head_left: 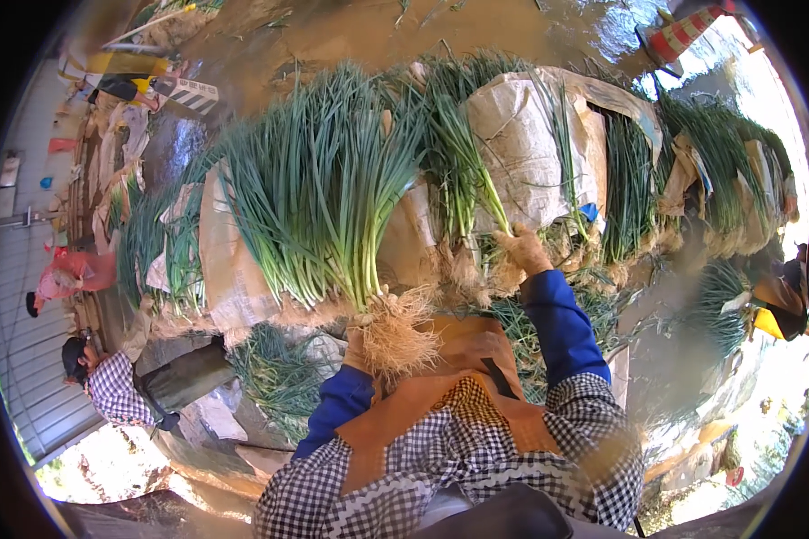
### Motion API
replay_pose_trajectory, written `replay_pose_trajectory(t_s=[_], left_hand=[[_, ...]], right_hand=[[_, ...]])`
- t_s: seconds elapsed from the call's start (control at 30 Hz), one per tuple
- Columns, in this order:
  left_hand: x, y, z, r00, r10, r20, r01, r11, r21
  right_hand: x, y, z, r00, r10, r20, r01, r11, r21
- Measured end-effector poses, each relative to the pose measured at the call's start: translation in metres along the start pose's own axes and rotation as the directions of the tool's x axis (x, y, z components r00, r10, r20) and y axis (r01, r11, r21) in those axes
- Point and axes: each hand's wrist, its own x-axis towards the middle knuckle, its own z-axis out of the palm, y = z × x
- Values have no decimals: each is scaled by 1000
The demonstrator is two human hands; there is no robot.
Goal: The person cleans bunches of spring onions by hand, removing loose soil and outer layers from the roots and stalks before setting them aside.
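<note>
A thick bunch of green onions lies in front of me, its leaves pointing away and its pale, tangled roots toward my body. My left hand is closed around the base of that bunch, with its fingers partly hidden by the roots. To the right, my right hand pinches the white lower end of a green onion stalk. That stalk slants up and away to the left, over other onions. More green onions spread out directly left of the held bunch.
A pale woven sack covers onions beyond my right hand. Loose greens lie low at the left. One person in a checked top works at the left, another at the far right. Muddy water and a striped traffic cone are beyond.
</note>
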Motion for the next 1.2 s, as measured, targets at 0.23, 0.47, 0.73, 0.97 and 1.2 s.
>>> replay_pose_trajectory(t_s=[0.23,0.47,0.73,0.97,1.2], left_hand=[[20,-84,67,984,-175,34,170,980,106],[56,-122,17,986,-167,9,159,950,271],[59,-130,13,994,-61,-91,82,964,253],[81,-115,24,986,-143,-89,158,969,189],[81,-59,38,978,-207,3,204,964,169]], right_hand=[[-58,36,45,968,-34,248,-103,849,518],[-34,17,32,944,277,181,-310,931,192],[2,9,54,963,10,-271,-191,737,-649],[-135,27,60,996,-88,6,89,992,-87],[-222,136,-13,819,438,-370,-561,745,-361]])
